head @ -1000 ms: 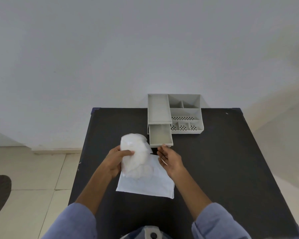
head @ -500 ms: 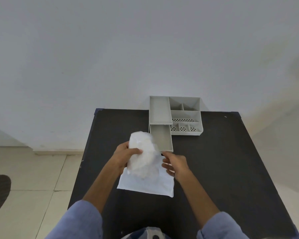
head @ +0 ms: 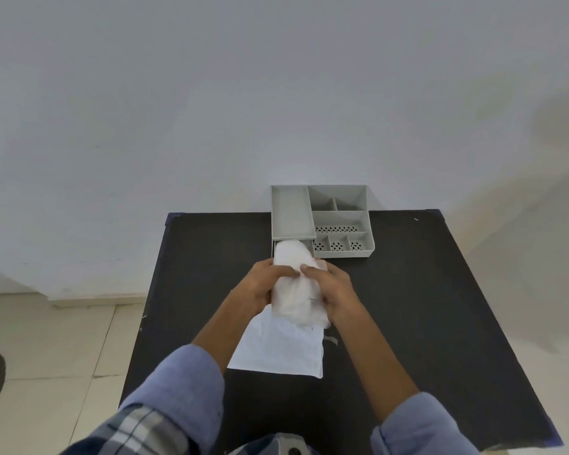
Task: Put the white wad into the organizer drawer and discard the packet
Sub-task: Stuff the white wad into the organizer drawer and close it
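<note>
Both hands close around the white wad [head: 295, 287], one on each side. The left hand [head: 262, 284] cups its left flank, fingers curled round the soft mass and the thumb laid over the top toward the middle. The right hand [head: 332, 290] grips the opposite flank in the same way, fingers wrapped partly under it and the thumb [head: 309, 270] pressed onto the upper face, so the two thumb tips nearly meet over the wad. Neither hand is spread flat; both are bent into a clasp that squeezes the wad between them.

The wad stands up between the palms as a tall, puffy lump. Its far end rises beyond the fingertips and covers the front part of the organizer drawer [head: 278, 246], which is pulled out of the grey organizer [head: 339, 221] just ahead of the hands; whether that end touches the drawer cannot be told. Its near end bulges out below the heels of the hands.

Under the wrists and toward the person lies the packet [head: 276, 353], a flat white sheet-like bag on the black table [head: 408, 307], its far edge hidden beneath the wad. A small white scrap [head: 331, 339] lies on the table just right of the packet, below the right wrist. Blue sleeves [head: 184, 385] cover both forearms nearer the body.
</note>
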